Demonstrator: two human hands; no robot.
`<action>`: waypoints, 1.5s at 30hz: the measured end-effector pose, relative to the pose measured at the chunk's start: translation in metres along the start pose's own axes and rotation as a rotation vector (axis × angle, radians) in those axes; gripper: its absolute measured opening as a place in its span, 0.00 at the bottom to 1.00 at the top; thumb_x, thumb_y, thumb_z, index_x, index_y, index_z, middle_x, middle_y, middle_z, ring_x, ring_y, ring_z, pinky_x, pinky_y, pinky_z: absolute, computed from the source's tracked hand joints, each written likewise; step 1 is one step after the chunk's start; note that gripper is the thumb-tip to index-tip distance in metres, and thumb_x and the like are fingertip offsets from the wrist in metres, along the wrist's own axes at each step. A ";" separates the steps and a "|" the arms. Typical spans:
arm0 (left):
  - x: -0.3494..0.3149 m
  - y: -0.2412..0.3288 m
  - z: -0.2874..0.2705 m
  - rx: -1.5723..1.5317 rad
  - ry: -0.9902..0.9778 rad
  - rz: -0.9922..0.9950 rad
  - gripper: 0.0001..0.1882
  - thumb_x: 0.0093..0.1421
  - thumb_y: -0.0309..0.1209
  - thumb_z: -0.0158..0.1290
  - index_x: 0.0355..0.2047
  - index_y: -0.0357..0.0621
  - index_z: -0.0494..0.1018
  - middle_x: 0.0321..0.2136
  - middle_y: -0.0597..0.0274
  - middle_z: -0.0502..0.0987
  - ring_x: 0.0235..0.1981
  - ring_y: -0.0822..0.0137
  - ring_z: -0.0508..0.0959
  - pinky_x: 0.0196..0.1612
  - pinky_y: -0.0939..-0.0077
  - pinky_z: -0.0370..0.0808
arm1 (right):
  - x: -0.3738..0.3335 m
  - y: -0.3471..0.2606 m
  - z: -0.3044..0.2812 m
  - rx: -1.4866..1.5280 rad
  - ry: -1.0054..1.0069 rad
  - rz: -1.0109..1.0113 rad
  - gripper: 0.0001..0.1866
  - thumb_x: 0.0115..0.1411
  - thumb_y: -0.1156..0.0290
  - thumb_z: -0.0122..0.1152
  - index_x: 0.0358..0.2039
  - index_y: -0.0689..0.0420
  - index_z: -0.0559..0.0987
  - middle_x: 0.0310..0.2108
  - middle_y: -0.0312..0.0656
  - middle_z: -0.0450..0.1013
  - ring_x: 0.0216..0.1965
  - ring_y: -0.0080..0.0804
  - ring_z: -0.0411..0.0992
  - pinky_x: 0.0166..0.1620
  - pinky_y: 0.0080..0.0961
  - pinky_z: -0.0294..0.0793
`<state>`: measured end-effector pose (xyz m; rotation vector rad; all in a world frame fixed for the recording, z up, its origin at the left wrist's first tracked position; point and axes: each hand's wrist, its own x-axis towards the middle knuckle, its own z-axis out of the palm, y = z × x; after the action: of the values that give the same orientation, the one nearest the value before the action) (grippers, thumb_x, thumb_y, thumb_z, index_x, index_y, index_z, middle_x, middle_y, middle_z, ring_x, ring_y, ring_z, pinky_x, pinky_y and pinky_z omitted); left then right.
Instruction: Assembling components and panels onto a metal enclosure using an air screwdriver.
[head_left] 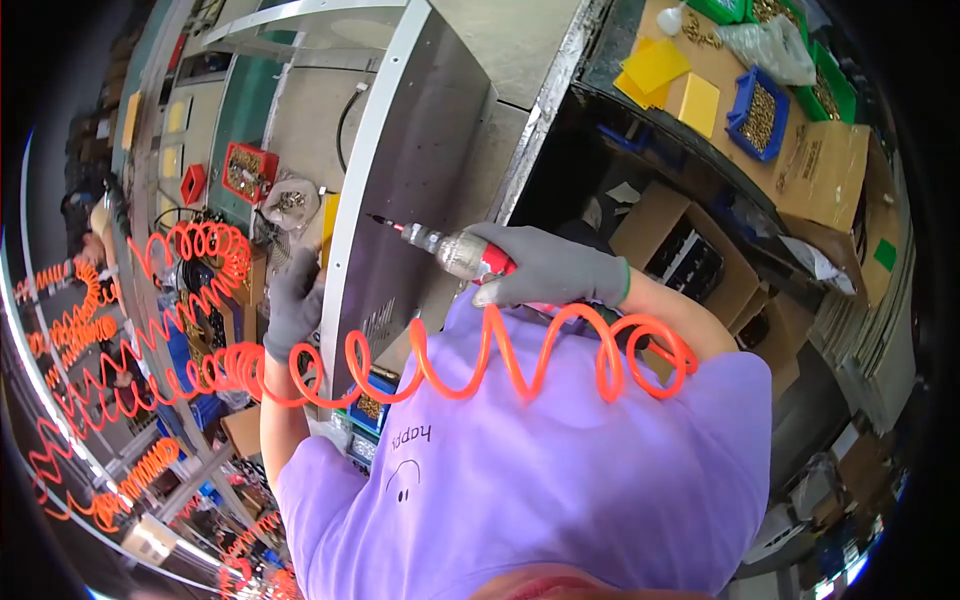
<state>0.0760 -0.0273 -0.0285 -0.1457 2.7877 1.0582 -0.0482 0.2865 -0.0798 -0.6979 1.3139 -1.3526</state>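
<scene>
My right hand [560, 265], in a grey glove, grips a red and silver air screwdriver [462, 254]. Its thin dark bit points left, across the inner face of a tall grey sheet-metal panel [420, 150] with a pale folded edge. A coiled orange air hose [520, 385] loops across in front of my purple shirt. On the panel's left side, my gloved left hand [295, 305] is close to the folded edge, fingers loosely apart, and I see nothing in it. Just beyond it are a plastic bag of small metal parts [290, 200] and a yellow piece [329, 228].
Left of the panel is a red bin of fasteners [249, 171]. On the right bench lie a blue bin of brass-coloured parts [758, 115], yellow pads [655, 70] and a cardboard box [825, 175]. More orange hoses [95, 330] hang at left. Open cartons [690, 250] sit below the bench.
</scene>
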 end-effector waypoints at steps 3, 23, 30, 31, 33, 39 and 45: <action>-0.004 -0.008 0.005 -0.029 0.016 -0.065 0.17 0.57 0.30 0.47 0.45 0.33 0.68 0.19 0.57 0.66 0.21 0.70 0.65 0.26 0.72 0.65 | 0.004 -0.003 0.001 -0.011 0.003 0.012 0.34 0.47 0.59 0.62 0.51 0.63 0.63 0.38 0.47 0.69 0.40 0.34 0.69 0.45 0.28 0.67; 0.002 -0.010 0.004 -0.041 -0.031 -0.002 0.17 0.58 0.28 0.48 0.48 0.34 0.67 0.18 0.57 0.69 0.19 0.71 0.68 0.24 0.78 0.67 | 0.005 -0.012 0.009 -0.054 0.072 0.034 0.31 0.48 0.66 0.63 0.52 0.60 0.63 0.29 0.42 0.72 0.30 0.25 0.71 0.36 0.22 0.69; 0.007 -0.001 0.003 -0.054 -0.072 -0.003 0.18 0.56 0.25 0.49 0.48 0.32 0.67 0.19 0.54 0.70 0.18 0.66 0.69 0.25 0.76 0.68 | 0.004 -0.016 0.010 -0.102 0.076 0.046 0.32 0.48 0.67 0.62 0.53 0.60 0.62 0.29 0.45 0.73 0.30 0.30 0.73 0.37 0.25 0.70; 0.008 0.004 0.003 -0.078 -0.072 -0.047 0.18 0.56 0.25 0.49 0.48 0.32 0.67 0.20 0.53 0.71 0.19 0.66 0.70 0.25 0.75 0.68 | 0.004 -0.015 0.010 -0.094 0.089 0.051 0.32 0.48 0.67 0.62 0.53 0.60 0.62 0.29 0.45 0.73 0.30 0.30 0.73 0.37 0.25 0.70; 0.006 -0.001 0.001 -0.018 -0.083 -0.034 0.18 0.56 0.24 0.48 0.48 0.32 0.67 0.20 0.53 0.71 0.20 0.66 0.71 0.26 0.74 0.69 | 0.003 -0.014 0.010 -0.076 0.084 0.023 0.32 0.48 0.66 0.62 0.53 0.60 0.62 0.30 0.46 0.73 0.32 0.33 0.74 0.38 0.26 0.70; 0.011 0.011 0.000 -0.009 -0.134 -0.108 0.19 0.54 0.21 0.47 0.49 0.32 0.66 0.29 0.50 0.76 0.31 0.65 0.77 0.36 0.76 0.72 | 0.005 -0.009 0.007 -0.131 0.060 0.080 0.33 0.47 0.65 0.62 0.53 0.59 0.61 0.32 0.47 0.73 0.36 0.37 0.74 0.40 0.28 0.71; 0.007 -0.007 0.000 -0.042 -0.102 -0.086 0.21 0.53 0.21 0.46 0.49 0.33 0.67 0.34 0.49 0.77 0.35 0.63 0.78 0.39 0.76 0.72 | 0.017 -0.001 0.009 -0.108 0.049 0.041 0.35 0.46 0.63 0.63 0.53 0.60 0.62 0.33 0.48 0.72 0.36 0.39 0.73 0.41 0.29 0.70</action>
<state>0.0704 -0.0324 -0.0343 -0.2091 2.6446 1.0729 -0.0447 0.2673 -0.0814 -0.7106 1.4415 -1.2804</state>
